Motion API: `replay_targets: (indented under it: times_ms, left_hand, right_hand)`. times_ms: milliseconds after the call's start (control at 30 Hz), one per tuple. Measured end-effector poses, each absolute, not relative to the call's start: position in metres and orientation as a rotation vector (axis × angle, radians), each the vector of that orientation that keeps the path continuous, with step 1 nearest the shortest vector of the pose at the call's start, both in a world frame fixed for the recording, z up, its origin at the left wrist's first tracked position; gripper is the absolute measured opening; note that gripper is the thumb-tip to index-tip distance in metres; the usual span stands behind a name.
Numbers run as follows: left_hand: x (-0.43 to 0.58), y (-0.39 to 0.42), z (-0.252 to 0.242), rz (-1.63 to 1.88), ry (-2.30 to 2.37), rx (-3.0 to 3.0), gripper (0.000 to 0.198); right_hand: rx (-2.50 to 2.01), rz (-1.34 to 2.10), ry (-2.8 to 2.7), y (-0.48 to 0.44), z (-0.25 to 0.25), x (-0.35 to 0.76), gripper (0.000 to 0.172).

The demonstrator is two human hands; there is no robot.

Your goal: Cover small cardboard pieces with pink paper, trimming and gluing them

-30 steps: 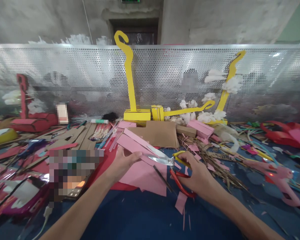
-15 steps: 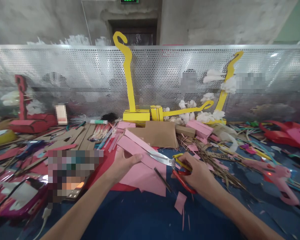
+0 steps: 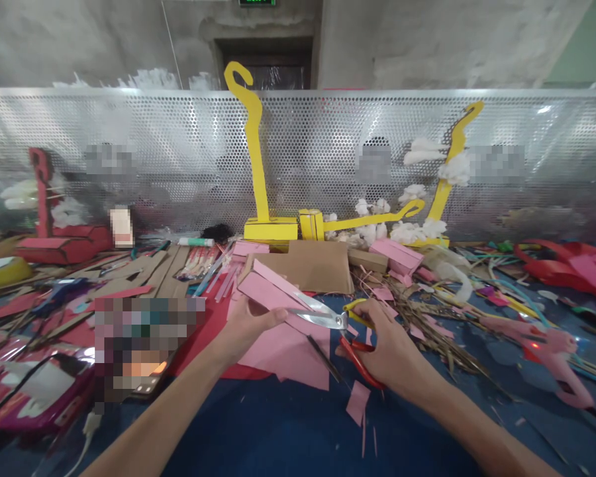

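Box [image 3: 265, 290], long, flat-sided, pink-papered, is above the bench [image 3: 278, 430], in from its far edge, pinched by the left hand [image 3: 248, 326], thumb outstretched; the right hand [image 3: 390, 341] curls round metal-bladed scissors [image 3: 322, 319], blades parted.

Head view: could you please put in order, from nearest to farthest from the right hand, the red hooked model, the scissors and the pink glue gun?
1. Scissors: held in the right hand, blades pointing left.
2. Pink glue gun: lying to the hand's right.
3. Red hooked model: at the far left, toward the back.
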State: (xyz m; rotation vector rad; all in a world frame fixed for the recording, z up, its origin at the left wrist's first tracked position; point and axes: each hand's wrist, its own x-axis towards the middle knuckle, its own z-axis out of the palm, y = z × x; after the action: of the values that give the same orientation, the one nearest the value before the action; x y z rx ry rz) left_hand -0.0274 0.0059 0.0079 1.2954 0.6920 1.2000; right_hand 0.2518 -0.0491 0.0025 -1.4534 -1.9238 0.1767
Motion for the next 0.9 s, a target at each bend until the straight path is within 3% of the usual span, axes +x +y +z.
replay_targets:
  times_ms: [133,900]
  left_hand:
    - [-0.0268,0.0052,0.0061,1.171,0.699,1.31,0.082]
    - [-0.0209,-0.0007,0.0131,1.119,0.709,1.386,0.074]
  right_hand:
    - [-1.478,0.194,-1.904,-0.0493,0.0027,0.2503,0.034]
    - [-1.427,0.15,-1.909,-0.0512,0.0042,0.247,0.035]
